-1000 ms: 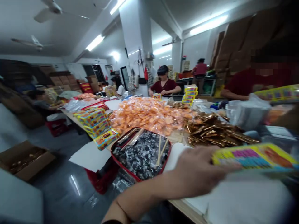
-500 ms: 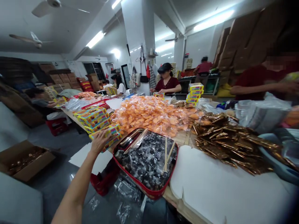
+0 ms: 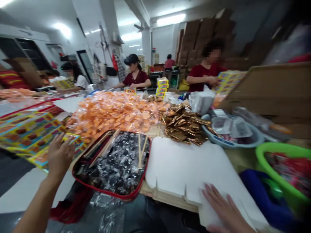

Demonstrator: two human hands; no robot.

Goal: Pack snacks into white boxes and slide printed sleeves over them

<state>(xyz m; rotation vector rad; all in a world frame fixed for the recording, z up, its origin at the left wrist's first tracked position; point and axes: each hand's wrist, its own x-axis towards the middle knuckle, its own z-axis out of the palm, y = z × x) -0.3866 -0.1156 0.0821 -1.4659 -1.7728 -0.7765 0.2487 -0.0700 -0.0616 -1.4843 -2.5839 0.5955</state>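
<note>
My left hand (image 3: 59,153) is at the near end of the stacked yellow printed boxes (image 3: 36,132), its fingers apart and slightly bent. It looks to be touching or just over the nearest box; blur hides which. My right hand (image 3: 222,205) lies with fingers spread over the flat white cardboard sheets (image 3: 187,165) at the table's front edge. Between my hands stands a red-rimmed case (image 3: 143,181) filled with small dark items in clear wrappers (image 3: 116,165). Wooden chopsticks (image 3: 140,150) rest on these wrapped items.
Wrapped orange pieces (image 3: 114,111) are heaped behind the case. Gold packets (image 3: 187,124) lie right of them, beside a blue basin (image 3: 252,142). A green basin (image 3: 272,147) and dark blue container (image 3: 257,187) stand at the right. Co-workers (image 3: 137,77) sit across the table.
The view has swung to the right. My right hand has come into view over the white sheets. My left hand has lifted slightly from the boxes' top, its fingers more apart.
</note>
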